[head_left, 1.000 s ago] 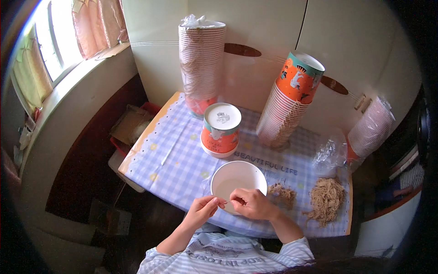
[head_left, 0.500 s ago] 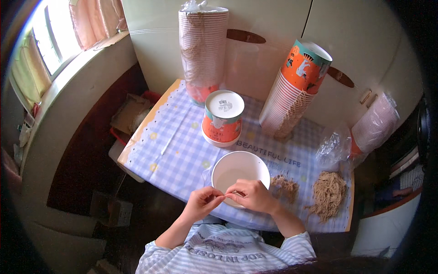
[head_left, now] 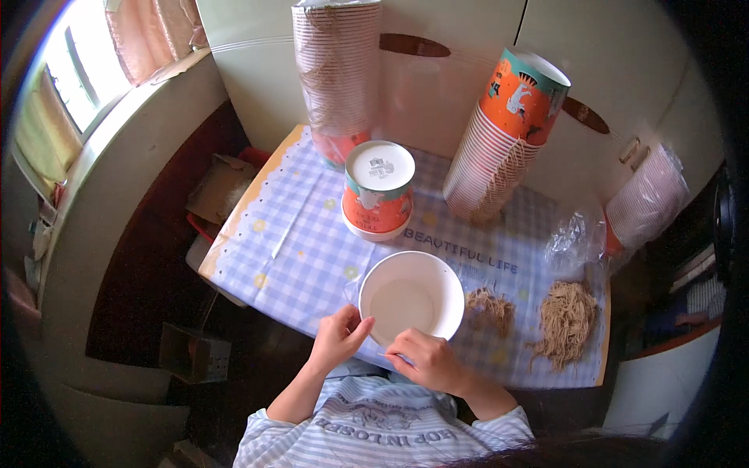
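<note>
A white paper bucket (head_left: 412, 300) stands upright at the table's near edge, its open mouth toward me. By its near right rim, my right hand (head_left: 429, 360) is closed in a pinch. A thin cord (head_left: 383, 356) seems to poke out left of those fingertips; most of it is hidden. Left of the bucket is my left hand (head_left: 339, 337), its thumb spread from the loosely curled fingers, with nothing visible in it. A small bundle of brown twine (head_left: 490, 310) lies just right of the bucket, and a larger heap of twine (head_left: 567, 321) sits farther right.
Behind stands an upside-down orange and teal bucket (head_left: 378, 204). Tall nested stacks rise at the back: a plastic-wrapped stack (head_left: 337, 74) and a leaning stack (head_left: 499, 148). At right are clear plastic bags (head_left: 577, 242) and another wrapped stack (head_left: 647, 195). A checked cloth (head_left: 304, 234) covers the table.
My hands, pinched together over the bucket's near rim before, have come apart. The left moved slightly left and opened; the right shifted down, still pinching. The view has tilted slightly.
</note>
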A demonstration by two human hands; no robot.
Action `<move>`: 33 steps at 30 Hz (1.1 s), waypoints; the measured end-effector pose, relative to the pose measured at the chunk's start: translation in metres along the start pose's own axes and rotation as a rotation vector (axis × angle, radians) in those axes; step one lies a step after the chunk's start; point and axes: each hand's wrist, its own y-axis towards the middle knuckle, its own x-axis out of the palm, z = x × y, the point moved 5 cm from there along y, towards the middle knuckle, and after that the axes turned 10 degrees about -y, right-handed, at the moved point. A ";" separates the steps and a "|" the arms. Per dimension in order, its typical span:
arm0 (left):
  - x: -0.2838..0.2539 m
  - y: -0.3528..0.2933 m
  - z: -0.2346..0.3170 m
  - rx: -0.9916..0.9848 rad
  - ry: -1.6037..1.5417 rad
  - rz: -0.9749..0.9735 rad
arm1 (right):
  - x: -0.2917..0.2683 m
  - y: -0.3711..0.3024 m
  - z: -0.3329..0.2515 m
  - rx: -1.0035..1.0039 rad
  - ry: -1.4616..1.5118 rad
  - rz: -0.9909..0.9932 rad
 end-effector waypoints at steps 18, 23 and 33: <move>0.008 -0.032 0.014 0.030 -0.127 -0.054 | 0.011 -0.002 0.000 0.086 -0.115 0.028; 0.007 -0.034 0.014 0.048 -0.157 -0.050 | 0.015 -0.004 0.001 0.075 -0.092 -0.031; 0.008 -0.033 0.014 0.060 -0.115 -0.043 | 0.017 -0.003 0.004 0.109 -0.027 -0.019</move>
